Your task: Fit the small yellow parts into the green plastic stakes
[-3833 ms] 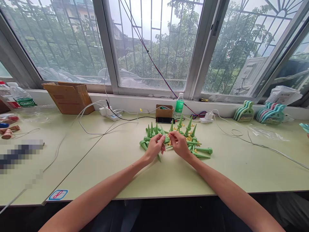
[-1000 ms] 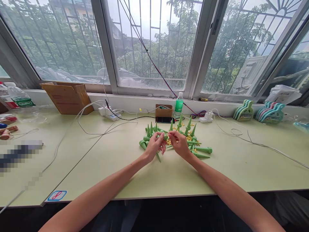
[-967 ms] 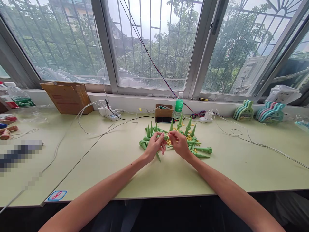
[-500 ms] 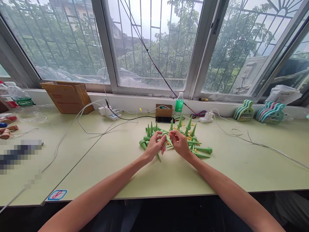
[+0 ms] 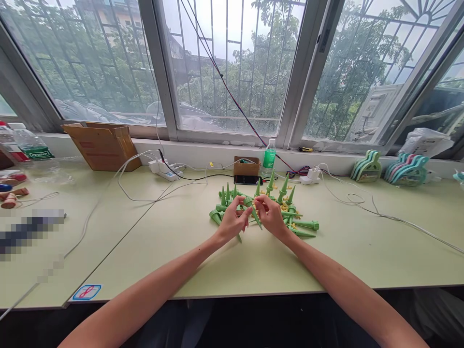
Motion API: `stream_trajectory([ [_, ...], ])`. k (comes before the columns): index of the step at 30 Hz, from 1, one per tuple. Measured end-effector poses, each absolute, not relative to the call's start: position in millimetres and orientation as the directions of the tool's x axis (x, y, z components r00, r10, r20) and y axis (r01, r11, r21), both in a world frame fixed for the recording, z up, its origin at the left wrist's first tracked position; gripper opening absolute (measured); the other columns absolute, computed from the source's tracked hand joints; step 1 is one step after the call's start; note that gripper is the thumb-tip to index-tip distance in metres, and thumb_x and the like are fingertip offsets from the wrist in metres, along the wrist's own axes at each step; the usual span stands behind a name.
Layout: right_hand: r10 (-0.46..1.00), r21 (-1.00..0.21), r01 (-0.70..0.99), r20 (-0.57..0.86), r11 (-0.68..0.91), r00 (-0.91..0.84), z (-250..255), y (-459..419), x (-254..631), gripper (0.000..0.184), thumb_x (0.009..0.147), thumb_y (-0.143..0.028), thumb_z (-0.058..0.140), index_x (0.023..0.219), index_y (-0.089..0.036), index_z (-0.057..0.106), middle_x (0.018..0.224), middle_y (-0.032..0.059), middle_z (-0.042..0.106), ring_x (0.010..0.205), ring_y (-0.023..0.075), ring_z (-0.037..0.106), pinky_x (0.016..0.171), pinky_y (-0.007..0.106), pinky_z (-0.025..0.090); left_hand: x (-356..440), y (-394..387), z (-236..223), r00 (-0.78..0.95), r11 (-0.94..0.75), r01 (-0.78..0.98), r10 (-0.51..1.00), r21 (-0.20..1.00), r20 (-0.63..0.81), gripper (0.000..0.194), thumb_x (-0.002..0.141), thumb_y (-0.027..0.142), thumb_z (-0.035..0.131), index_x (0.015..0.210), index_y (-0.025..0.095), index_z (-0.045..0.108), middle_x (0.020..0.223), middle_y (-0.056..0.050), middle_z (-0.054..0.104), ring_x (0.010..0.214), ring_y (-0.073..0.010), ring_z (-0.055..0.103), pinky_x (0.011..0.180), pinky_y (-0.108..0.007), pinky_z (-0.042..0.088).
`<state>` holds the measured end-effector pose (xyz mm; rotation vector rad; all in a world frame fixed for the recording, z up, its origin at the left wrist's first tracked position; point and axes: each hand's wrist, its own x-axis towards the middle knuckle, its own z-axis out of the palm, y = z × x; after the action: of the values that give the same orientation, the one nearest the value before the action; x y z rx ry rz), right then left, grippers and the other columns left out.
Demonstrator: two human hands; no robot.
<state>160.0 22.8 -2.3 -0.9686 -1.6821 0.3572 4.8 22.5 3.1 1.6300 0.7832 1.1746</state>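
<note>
My left hand (image 5: 232, 223) grips a green plastic watering spike (image 5: 255, 218) by its wide capped end, its point slanting down to the right. Close beside it, the fingertips of my right hand (image 5: 270, 216) are pinched together near the spike's cap; what they hold, if anything, is too small to make out. Several more green spikes stand upright behind my hands, among them a tall spike (image 5: 283, 189). Others lie on their sides, such as a spike (image 5: 306, 225) right of my right hand. Small yellow plastic pieces (image 5: 285, 210) are heaped among them, partly hidden by my right hand.
Behind the spikes are a small cardboard box (image 5: 246, 167), a black phone (image 5: 248, 180) and a green-labelled bottle (image 5: 268, 157). Power strips (image 5: 169, 173) and white cables cross the table (image 5: 174, 232). Bundled hangers (image 5: 406, 170) stand right; a larger carton (image 5: 102, 147) stands left.
The spike in my left hand has turned: its point was up earlier, then swung round, and now slants down to the right. My right hand stays pinched beside it.
</note>
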Motion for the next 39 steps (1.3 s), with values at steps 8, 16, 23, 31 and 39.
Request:
stream_trajectory([
  [8,0.736,-0.645,0.438,0.675,0.626,-0.056,-4.9,24.5,159.6,0.021,0.094,-0.034,0.045,0.082,-0.019,0.054,0.062,-0.002,0.047,0.052,0.0109,0.042,0.051,0.023,0.035,5.0,20.0,3.2,0.316,-0.449,0.125,0.863,0.885,0.393,0.028,0.085,0.04,0.056,0.1,0.02,0.044,0.057,0.007,0.046,0.041,-0.0081,0.047,0.038,-0.019,0.038],
  [16,0.736,-0.64,0.447,0.674,0.625,-0.064,-5.4,24.5,158.2,0.023,0.094,-0.035,0.044,0.081,-0.019,0.054,0.063,-0.0016,0.047,0.053,0.011,0.041,0.052,0.023,0.035,6.7,22.4,-0.3,0.268,-0.56,0.179,0.819,0.809,0.508,0.017,0.085,0.031,0.055,0.095,0.019,0.049,0.092,-0.001,0.049,0.051,-0.0037,0.047,0.04,-0.017,0.04],
  [23,0.736,-0.64,0.444,0.674,0.627,-0.069,-4.3,23.3,157.6,0.022,0.094,-0.034,0.044,0.081,-0.019,0.053,0.063,-0.002,0.046,0.052,0.0103,0.04,0.051,0.022,0.034,6.5,21.8,-0.1,0.253,-0.574,0.182,0.812,0.799,0.526,0.016,0.085,0.032,0.055,0.094,0.019,0.05,0.093,-0.002,0.049,0.052,-0.0041,0.048,0.041,-0.017,0.041],
  [31,0.762,-0.677,0.406,0.643,0.613,-0.078,-2.3,19.4,156.4,0.022,0.096,-0.036,0.041,0.086,-0.02,0.052,0.062,-0.0026,0.046,0.05,0.0103,0.043,0.049,0.022,0.035,8.2,17.8,7.8,0.201,-0.528,0.17,0.845,0.832,0.495,0.019,0.084,0.035,0.057,0.091,0.019,0.049,0.072,0.002,0.049,0.05,-0.0076,0.051,0.038,-0.017,0.04],
  [39,0.786,-0.7,0.406,0.613,0.588,-0.081,1.3,18.1,156.3,0.026,0.096,-0.041,0.039,0.085,-0.02,0.05,0.065,-0.0021,0.048,0.049,0.0101,0.044,0.049,0.022,0.034,8.5,17.2,10.1,0.157,-0.538,0.09,0.839,0.838,0.522,0.02,0.084,0.035,0.059,0.09,0.02,0.047,0.071,0.002,0.048,0.046,-0.0066,0.049,0.036,-0.017,0.04],
])
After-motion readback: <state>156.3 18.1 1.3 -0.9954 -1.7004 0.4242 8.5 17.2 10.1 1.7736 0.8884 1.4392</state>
